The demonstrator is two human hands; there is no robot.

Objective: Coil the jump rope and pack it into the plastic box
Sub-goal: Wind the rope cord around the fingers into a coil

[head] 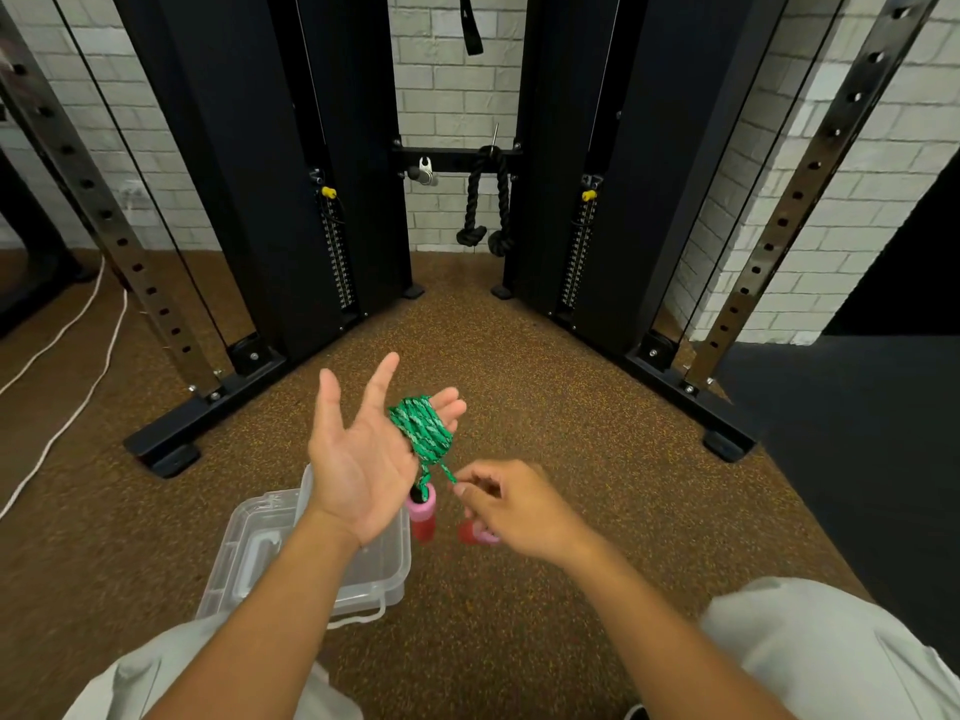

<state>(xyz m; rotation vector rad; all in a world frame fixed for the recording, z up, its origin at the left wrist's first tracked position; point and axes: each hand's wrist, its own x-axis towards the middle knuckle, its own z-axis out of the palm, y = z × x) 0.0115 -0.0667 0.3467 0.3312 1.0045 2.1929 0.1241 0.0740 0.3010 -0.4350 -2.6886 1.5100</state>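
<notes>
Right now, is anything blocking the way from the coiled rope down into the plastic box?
Nothing visible blocks it. The green rope is wound on the open left hand; the right hand pinches its tail. The plastic box sits open below.

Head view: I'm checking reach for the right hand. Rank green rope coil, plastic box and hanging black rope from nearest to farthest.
From the right hand:
1. Green rope coil, just up-left, wrapped on the left hand's fingers.
2. Plastic box, left on the floor.
3. Hanging black rope, far ahead on the machine.
</notes>
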